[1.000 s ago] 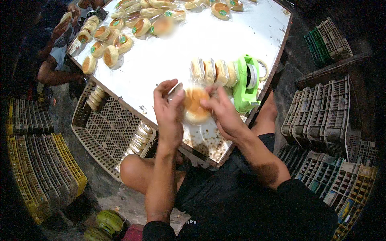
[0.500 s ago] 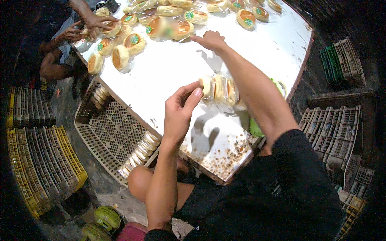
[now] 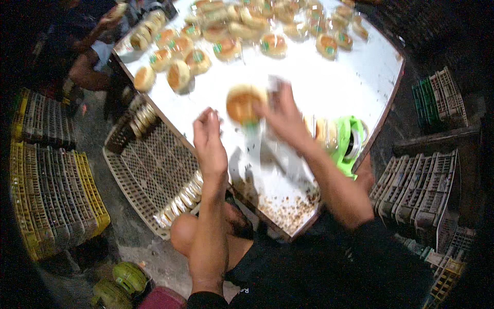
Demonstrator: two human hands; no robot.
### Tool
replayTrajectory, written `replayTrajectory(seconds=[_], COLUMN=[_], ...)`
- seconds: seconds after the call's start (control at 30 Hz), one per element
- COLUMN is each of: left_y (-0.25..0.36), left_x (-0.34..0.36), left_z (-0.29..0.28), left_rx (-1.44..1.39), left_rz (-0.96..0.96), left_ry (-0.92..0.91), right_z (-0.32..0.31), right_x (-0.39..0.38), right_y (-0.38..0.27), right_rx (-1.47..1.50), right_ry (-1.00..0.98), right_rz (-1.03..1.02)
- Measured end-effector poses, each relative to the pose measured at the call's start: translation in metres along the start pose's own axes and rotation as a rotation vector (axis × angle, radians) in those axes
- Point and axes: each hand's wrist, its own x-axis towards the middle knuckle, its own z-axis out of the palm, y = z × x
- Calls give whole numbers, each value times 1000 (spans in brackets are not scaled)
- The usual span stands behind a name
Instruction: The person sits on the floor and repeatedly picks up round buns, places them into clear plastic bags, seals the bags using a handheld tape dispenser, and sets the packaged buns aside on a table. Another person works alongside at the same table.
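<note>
A round golden-brown bun (image 3: pixel 243 105) in clear wrap, with a green label at its lower edge, hangs over the white table. My right hand (image 3: pixel 288 116), blurred by motion, grips it at its right side. To the left of the bun my left hand (image 3: pixel 210 141) is raised with its fingers stretched upward, apart from the bun and holding nothing. Beyond my right forearm several wrapped buns (image 3: pixel 323 129) stand on edge in a row, partly hidden by that arm. Beside them is a bright green tape dispenser (image 3: pixel 343 149).
Many wrapped buns (image 3: pixel 254 20) lie heaped along the table's far side. A plastic crate (image 3: pixel 146 159) with packed buns sits below the left edge. Stacked crates (image 3: pixel 56 201) flank both sides. Crumbs cover the near corner. Another person (image 3: pixel 85 46) holds a bun at far left.
My right hand has drawn back from the far heap with a bun in it. My left hand has moved left, off the standing row. The co-worker's hands have left the buns on the table.
</note>
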Motion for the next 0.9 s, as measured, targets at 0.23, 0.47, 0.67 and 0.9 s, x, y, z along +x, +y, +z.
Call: replayTrajectory(seconds=[0.23,0.47,0.67,0.9], left_y=[15,24,8,24], left_x=[-72,-119,-128,-144], left_z=[32,39,45,42], left_rx=[191,54,252,-42], left_rz=[376,348,534,18], left_ry=[-178,-134,39,-373], right_z=[-66,-89,-73,-72], right_x=[-104,-136,-152,-150], right_y=[-74,-96,-118,-112], right_rx=[358,523,850,143], right_ry=[73,202,253,369], right_rz=[58,88,169,-69])
